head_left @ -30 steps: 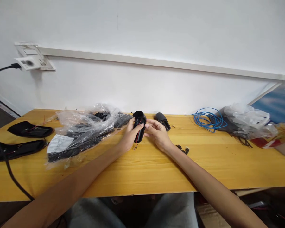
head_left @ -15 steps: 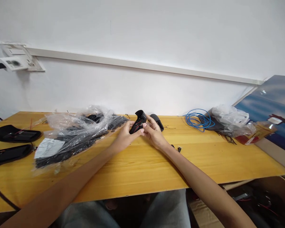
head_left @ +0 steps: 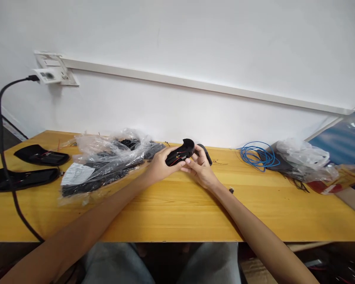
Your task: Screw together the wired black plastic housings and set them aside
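Note:
A black curved plastic shell (head_left: 173, 157) with red wires and small metal parts inside is held just above the table, its hollow side towards me. My left hand (head_left: 159, 165) is closed round its left end, thumb along the near edge. At the right end, my right hand (head_left: 203, 170) is closed with thumb and fingertips pinched at the shell's edge; anything small between them is too tiny to make out. Just behind my right hand sits another black rounded part (head_left: 207, 154), partly hidden by the fingers.
Left, a clear plastic bag (head_left: 106, 157) of black parts lies beside two black shells (head_left: 41, 156) with wires. A black cable (head_left: 8, 173) hangs from a plug. Right are a coiled blue cable (head_left: 258, 156), crumpled plastic bags (head_left: 303, 152) and a tiny black piece (head_left: 231, 190).
The shell has tipped to lie flatter and turned more of its wired inside towards me. Both hands stay on it. The camera view has shifted left, so everything appears farther right.

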{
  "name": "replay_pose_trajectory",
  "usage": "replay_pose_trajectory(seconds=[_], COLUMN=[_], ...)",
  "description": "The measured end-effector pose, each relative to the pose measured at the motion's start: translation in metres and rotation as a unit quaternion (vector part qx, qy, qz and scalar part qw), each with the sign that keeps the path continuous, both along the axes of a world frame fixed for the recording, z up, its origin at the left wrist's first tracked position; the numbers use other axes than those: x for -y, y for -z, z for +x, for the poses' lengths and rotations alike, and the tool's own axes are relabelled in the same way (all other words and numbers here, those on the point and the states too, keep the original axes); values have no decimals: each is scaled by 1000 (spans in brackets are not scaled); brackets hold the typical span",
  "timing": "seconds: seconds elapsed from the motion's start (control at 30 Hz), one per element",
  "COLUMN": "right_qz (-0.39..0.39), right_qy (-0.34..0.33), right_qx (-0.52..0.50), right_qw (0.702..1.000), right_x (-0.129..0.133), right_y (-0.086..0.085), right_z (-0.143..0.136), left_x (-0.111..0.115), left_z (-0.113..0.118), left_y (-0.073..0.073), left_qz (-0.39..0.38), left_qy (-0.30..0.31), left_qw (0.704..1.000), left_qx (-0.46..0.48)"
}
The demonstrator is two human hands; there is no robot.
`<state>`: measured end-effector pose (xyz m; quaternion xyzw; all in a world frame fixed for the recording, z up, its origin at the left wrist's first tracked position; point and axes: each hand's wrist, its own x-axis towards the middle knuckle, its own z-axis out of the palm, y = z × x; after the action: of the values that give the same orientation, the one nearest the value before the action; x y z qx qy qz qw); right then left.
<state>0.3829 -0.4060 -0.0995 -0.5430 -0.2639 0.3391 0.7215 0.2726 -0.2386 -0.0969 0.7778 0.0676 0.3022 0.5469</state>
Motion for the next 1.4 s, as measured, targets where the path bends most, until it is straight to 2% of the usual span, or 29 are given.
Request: replay_pose_trajectory(seconds=[0.07,0.17,0.33,0.5,0.63,0.83,0.93,1.07,1.4], right_qz=[-14,-29,-75,-123,-115,-108,-95,-95,-96], right_qy=[-11,-23,-40,-40,-37,-39,-32,-19,-16], right_qx=[35,158,373,484,513,542,560,563,567], right_qw=[999,987,924,866,850,832,822,821,818], right_x=[2,9,26,30,28,30,30,29,28], right_y=[2,2,-4,-12,-12,-6,-2,2,3], right_z=[3,10,22,18,15,22,26,27,27], left_x=[-9,-25,-40,-37,-33,-31,-32,-33,-31], left_z=[-1,-5,-10,-10,-10,-10,-11,-10,-13], left_y=[-2,-5,-9,-1,2,-4,-7,-7,-10], left_qz=[35,88,182,315,364,314,336,364,352], left_qy=[16,49,78,83,92,114,132,131,140], left_qw=[999,995,980,944,925,942,933,922,926], left_qx=[8,6,-1,60,56,22,12,8,-2])
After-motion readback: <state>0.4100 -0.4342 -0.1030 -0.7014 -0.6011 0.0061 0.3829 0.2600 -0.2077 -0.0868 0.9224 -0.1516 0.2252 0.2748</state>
